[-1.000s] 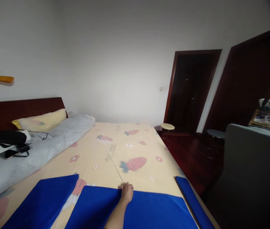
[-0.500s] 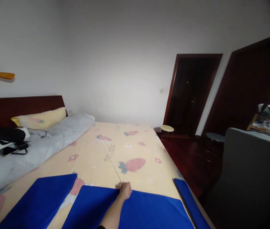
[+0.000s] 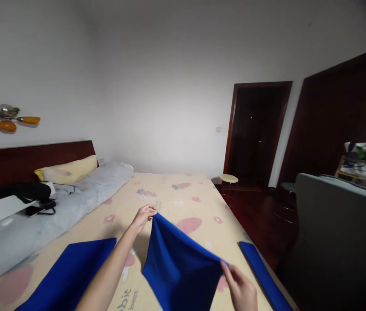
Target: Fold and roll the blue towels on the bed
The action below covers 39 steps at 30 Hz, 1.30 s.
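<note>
A blue cloth (image 3: 178,263) hangs lifted above the bed between both my hands. Its far corner is pinched by my left hand (image 3: 144,216), arm stretched forward. My right hand (image 3: 241,288), at the lower right, grips the cloth's near right corner. The cloth sags in the middle over the yellow sheet (image 3: 176,203) printed with pink carrots. Flat on the bed to the left lies another blue cloth (image 3: 73,272). A third blue cloth (image 3: 262,274) runs along the bed's right edge.
A grey rolled quilt (image 3: 50,220) and a yellow pillow (image 3: 69,169) lie by the dark headboard, with a phone (image 3: 34,210) and black items on top. A grey chair back (image 3: 341,237), round stools (image 3: 228,178) and dark doorways stand to the right.
The middle blue cloth lay flat with my left hand on its far edge; both hands now hold it lifted off the bed. My right hand has come into view.
</note>
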{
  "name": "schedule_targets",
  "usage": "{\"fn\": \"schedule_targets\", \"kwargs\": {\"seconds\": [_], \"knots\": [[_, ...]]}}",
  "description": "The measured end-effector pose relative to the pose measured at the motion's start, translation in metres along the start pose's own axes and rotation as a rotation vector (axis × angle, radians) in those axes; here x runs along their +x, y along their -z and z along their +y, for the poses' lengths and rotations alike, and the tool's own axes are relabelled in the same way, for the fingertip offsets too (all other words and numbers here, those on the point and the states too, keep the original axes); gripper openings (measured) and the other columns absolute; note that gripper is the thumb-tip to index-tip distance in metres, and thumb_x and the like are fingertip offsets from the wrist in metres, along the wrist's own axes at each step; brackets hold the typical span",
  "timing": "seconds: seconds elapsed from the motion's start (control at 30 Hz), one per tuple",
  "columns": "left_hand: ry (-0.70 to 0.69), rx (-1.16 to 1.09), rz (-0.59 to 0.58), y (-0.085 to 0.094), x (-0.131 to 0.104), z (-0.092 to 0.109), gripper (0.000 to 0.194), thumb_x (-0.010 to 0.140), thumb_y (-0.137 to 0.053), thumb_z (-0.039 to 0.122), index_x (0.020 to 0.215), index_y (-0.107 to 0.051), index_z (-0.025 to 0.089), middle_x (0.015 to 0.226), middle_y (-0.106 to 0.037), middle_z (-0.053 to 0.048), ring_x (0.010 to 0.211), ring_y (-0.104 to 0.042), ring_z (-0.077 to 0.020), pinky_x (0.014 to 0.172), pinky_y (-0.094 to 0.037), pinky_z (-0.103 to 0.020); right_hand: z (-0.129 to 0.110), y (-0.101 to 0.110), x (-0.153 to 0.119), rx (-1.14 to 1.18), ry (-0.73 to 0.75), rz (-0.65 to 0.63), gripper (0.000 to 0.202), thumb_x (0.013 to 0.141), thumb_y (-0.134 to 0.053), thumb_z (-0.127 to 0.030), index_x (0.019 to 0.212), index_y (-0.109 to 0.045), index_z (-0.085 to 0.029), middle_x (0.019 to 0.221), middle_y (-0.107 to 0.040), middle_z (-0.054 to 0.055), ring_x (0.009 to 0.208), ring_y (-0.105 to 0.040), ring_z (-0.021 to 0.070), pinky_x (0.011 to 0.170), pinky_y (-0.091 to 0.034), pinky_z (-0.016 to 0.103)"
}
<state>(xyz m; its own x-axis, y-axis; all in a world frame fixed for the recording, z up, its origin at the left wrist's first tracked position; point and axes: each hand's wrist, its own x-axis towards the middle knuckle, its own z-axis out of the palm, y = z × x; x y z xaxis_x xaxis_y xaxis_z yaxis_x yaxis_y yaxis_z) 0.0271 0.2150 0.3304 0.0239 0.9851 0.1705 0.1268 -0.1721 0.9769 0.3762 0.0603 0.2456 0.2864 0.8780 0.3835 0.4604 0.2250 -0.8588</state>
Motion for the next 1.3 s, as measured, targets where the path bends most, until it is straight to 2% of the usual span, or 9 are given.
{"fn": "schedule_targets", "kwargs": {"seconds": [0.17, 0.27, 0.37, 0.57, 0.67, 0.77, 0.93, 1.1, 1.3], "knots": [[-0.013, -0.102, 0.100, 0.039, -0.038, 0.050, 0.040, 0.054, -0.079, 0.040, 0.084, -0.068, 0.017, 0.080, -0.069, -0.003, 0.070, -0.060, -0.0115, 0.063, -0.039, -0.024, -0.066, 0.017, 0.074, 0.213, -0.005, 0.014, 0.046, 0.067, -0.062, -0.066, 0.069, -0.063, -0.019, 0.060, -0.065, 0.001, 0.062, -0.060, 0.0179, 0.062, -0.047, 0.029], [-0.025, -0.118, 0.155, 0.049, -0.054, 0.067, 0.044, 0.050, -0.082, 0.042, 0.083, -0.070, 0.015, 0.077, -0.071, -0.006, 0.067, -0.060, -0.0132, 0.062, -0.041, -0.026, -0.086, 0.016, 0.100, 0.355, -0.006, 0.034, 0.055, 0.059, -0.070, -0.063, 0.090, -0.063, -0.018, 0.060, -0.064, -0.001, 0.062, -0.060, 0.0175, 0.064, -0.049, 0.031], [-0.039, -0.105, 0.198, 0.055, -0.064, 0.081, 0.045, 0.049, -0.083, 0.043, 0.081, -0.071, 0.015, 0.074, -0.072, -0.006, 0.065, -0.060, -0.0133, 0.061, -0.042, -0.027, -0.098, 0.016, 0.115, 0.403, 0.001, -0.033, 0.066, 0.059, -0.072, -0.060, 0.108, -0.062, -0.017, 0.060, -0.064, -0.002, 0.062, -0.059, 0.0162, 0.064, -0.050, 0.032], [-0.064, 0.000, 0.245, 0.061, -0.082, 0.103, 0.035, 0.053, -0.080, 0.041, 0.077, -0.071, 0.018, 0.074, -0.071, -0.002, 0.061, -0.056, -0.0096, 0.056, -0.037, -0.023, -0.120, 0.023, 0.123, 0.426, 0.006, -0.164, 0.048, 0.057, -0.075, -0.057, 0.080, -0.072, -0.015, 0.077, -0.073, 0.007, 0.071, -0.064, 0.0183, 0.069, -0.054, 0.033], [-0.059, 0.060, 0.206, 0.062, -0.088, 0.108, 0.036, 0.054, -0.079, 0.041, 0.081, -0.073, 0.018, 0.072, -0.071, -0.002, 0.058, -0.054, -0.0093, 0.054, -0.036, -0.023, -0.122, 0.027, 0.123, 0.426, 0.015, -0.219, 0.051, 0.055, -0.078, -0.053, 0.090, -0.072, -0.016, 0.080, -0.074, 0.006, 0.074, -0.067, 0.0188, 0.073, -0.055, 0.033], [-0.086, 0.107, 0.165, 0.060, -0.089, 0.108, 0.042, 0.052, -0.079, 0.039, 0.087, -0.073, 0.017, 0.081, -0.073, -0.006, 0.068, -0.060, -0.0128, 0.059, -0.040, -0.024, -0.119, 0.031, 0.123, 0.416, 0.029, -0.248, 0.057, 0.052, -0.082, -0.049, 0.097, -0.071, -0.017, 0.081, -0.075, 0.006, 0.075, -0.068, 0.0190, 0.073, -0.056, 0.033], [-0.191, 0.244, 0.174, 0.056, -0.082, 0.100, 0.041, 0.052, -0.078, 0.042, 0.084, -0.072, 0.017, 0.081, -0.074, -0.005, 0.078, -0.063, -0.0187, 0.072, -0.046, -0.030, -0.111, 0.034, 0.125, 0.383, 0.057, -0.231, 0.055, 0.052, -0.079, -0.054, 0.091, -0.072, -0.015, 0.075, -0.074, 0.006, 0.072, -0.069, 0.0197, 0.068, -0.057, 0.033], [-0.239, 0.402, 0.138, 0.056, -0.075, 0.093, 0.033, 0.057, -0.075, 0.045, 0.077, -0.073, 0.019, 0.077, -0.075, -0.004, 0.077, -0.064, -0.0209, 0.074, -0.047, -0.031, -0.103, 0.036, 0.128, 0.332, 0.079, -0.222, 0.054, 0.055, -0.075, -0.060, 0.086, -0.072, -0.016, 0.074, -0.074, 0.006, 0.071, -0.069, 0.0217, 0.067, -0.059, 0.035], [-0.240, 0.505, 0.077, 0.056, -0.080, 0.097, 0.028, 0.062, -0.071, 0.046, 0.072, -0.072, 0.020, 0.078, -0.076, -0.004, 0.078, -0.065, -0.0219, 0.073, -0.047, -0.031, -0.097, 0.039, 0.130, 0.215, 0.127, -0.257, 0.047, 0.061, -0.069, -0.064, 0.076, -0.071, -0.019, 0.072, -0.074, 0.006, 0.070, -0.070, 0.0231, 0.068, -0.058, 0.035]]}}
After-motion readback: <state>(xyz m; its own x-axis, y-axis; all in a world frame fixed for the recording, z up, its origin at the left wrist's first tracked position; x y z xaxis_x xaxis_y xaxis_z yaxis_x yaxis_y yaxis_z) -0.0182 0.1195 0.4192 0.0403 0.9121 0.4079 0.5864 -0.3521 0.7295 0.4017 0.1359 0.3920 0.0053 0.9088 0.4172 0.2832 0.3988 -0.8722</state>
